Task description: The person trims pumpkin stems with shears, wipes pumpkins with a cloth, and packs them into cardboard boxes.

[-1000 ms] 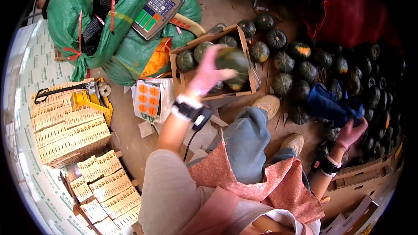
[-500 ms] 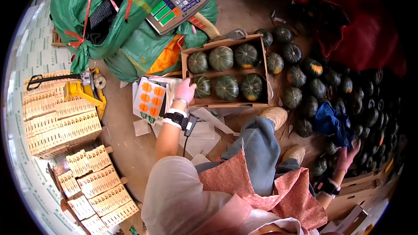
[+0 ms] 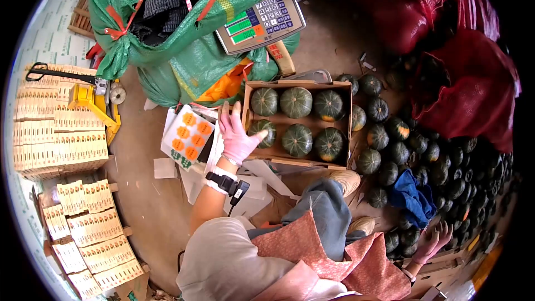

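Observation:
A cardboard box (image 3: pixel 301 161) holds several dark green striped pumpkins (image 3: pixel 296 140) in two rows. My left hand (image 3: pixel 238 135) is at the box's left wall with fingers spread, its thumb reaching over the edge to the lower-left pumpkin (image 3: pixel 262 133). Whether the thumb touches that pumpkin I cannot tell. At the lower right, my right hand (image 3: pixel 433 239) is open and holds nothing visible. It lies just below a crumpled blue cloth (image 3: pixel 412 198), near the edge of a large spread of loose pumpkins (image 3: pixel 369 161).
A sheet of orange stickers (image 3: pixel 190 136) lies left of the box. Behind stand a scale display (image 3: pixel 262 22) and green sacks (image 3: pixel 184 72). Red net sacks (image 3: pixel 468 92) are at upper right. Packed small cartons (image 3: pixel 61 139) and a yellow tape dispenser (image 3: pixel 89 99) sit at left.
My left hand has gone from gripping the box's left edge to spread fingers with the thumb over the wall. My right hand has moved away from the blue cloth. The view has shifted.

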### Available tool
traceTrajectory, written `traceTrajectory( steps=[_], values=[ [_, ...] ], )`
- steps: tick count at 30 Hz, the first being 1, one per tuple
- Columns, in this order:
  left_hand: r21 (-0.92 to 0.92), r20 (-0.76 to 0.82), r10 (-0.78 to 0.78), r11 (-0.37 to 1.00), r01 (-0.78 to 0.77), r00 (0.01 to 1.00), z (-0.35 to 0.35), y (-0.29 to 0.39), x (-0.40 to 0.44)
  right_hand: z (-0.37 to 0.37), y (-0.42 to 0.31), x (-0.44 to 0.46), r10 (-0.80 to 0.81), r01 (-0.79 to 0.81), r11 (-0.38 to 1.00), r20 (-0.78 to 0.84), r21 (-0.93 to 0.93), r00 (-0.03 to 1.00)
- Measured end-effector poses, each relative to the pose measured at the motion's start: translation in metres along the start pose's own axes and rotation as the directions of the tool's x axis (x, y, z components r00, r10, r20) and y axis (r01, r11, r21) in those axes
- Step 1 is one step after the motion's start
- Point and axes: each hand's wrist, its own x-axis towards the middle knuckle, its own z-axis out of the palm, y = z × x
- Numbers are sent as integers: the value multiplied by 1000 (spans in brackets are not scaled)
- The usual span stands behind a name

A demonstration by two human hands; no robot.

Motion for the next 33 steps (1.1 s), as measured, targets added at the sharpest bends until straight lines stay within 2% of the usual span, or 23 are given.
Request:
traceTrajectory(
  steps=[2, 3, 4, 5, 7, 8, 10, 11, 12, 13, 14, 16, 17, 18, 20, 22, 24, 26, 28, 30, 32, 33],
  values=[
    [103, 47, 129, 986, -133, 991, 6, 1, -6, 72, -90, -17, 20, -6, 991, -110, 133, 994],
    [98, 62, 210, 972, -215, 976, 13, -4, -9, 66, -76, -12, -59, 75, 983, -98, 166, 993],
    [143, 151, 184, 968, -206, 971, 13, 0, -12, 67, -77, -12, -97, 107, 984, -77, 144, 992],
    [144, 185, 167, 970, -195, 968, 17, 2, -14, 69, -78, -10, -181, 176, 979, -32, -102, 983],
    [169, 236, 118, 973, -160, 965, 26, 6, -20, 80, -95, -21, -308, 305, 911, 31, -276, 951],
    [189, 247, 98, 971, -147, 964, 27, 9, -21, 94, -118, -30, -112, 108, 991, -52, -76, 992],
    [119, 327, -38, 993, -2, 944, 38, 8, -28, 96, -118, -36, -25, 24, 1000, -64, -16, 998],
    [95, 405, -35, 995, -4, 914, 48, -6, -32, 98, -118, -38, 19, -18, 1000, -70, 14, 997],
    [75, 477, -28, 997, -10, 878, 61, -17, -33, 92, -109, -40, -89, 83, 977, -20, -196, 996],
    [168, 494, -63, 985, -25, 867, 64, -9, -30, 104, -126, -39, -78, 69, 937, -15, -342, 997],
    [268, 495, -110, 963, -31, 862, 64, -4, -26, 111, -136, -40, -73, 75, 931, 19, -358, 997],
    [255, 523, -75, 964, -72, 849, 68, -4, -18, 120, -136, -30, -133, 168, 886, 109, -431, 985],
    [257, 537, -87, 964, -64, 839, 72, -4, -17, 124, -139, -22, -171, 261, 748, 204, -610, 964],
    [243, 557, -93, 968, -55, 826, 70, -2, -16, 130, -139, -11, -134, 310, 735, 320, -603, 938],
    [206, 615, -101, 978, -36, 782, 60, 2, -25, 141, -120, 10, 33, 385, 594, 500, -706, 865],
    [142, 608, -156, 986, 87, 779, 55, 3, -30, 164, -122, 28, 110, 481, 457, 584, -748, 804],
    [285, 495, -134, 958, -15, 858, 44, 24, -31, 182, -123, 52, -73, 655, 328, 674, -680, 736],
    [331, 322, 49, 930, -161, 945, 36, 56, -16, 206, -139, 85, -219, 743, 263, 711, -616, 668],
    [206, 172, 223, 944, -256, 960, 40, 88, 10, 238, -145, 125, -408, 819, 174, 717, -546, 565],
    [-47, 112, 319, 948, -316, 941, 50, 144, 42, 281, -143, 161, -389, 830, 192, 736, -523, 554],
    [-185, 152, 604, 795, -578, 783, 77, 191, 76, 322, -138, 192, -401, 844, 104, 755, -526, 520],
    [-191, 209, 688, 725, -661, 695, 95, 215, 91, 336, -142, 204, -337, 841, 70, 781, -536, 526]
  ],
)
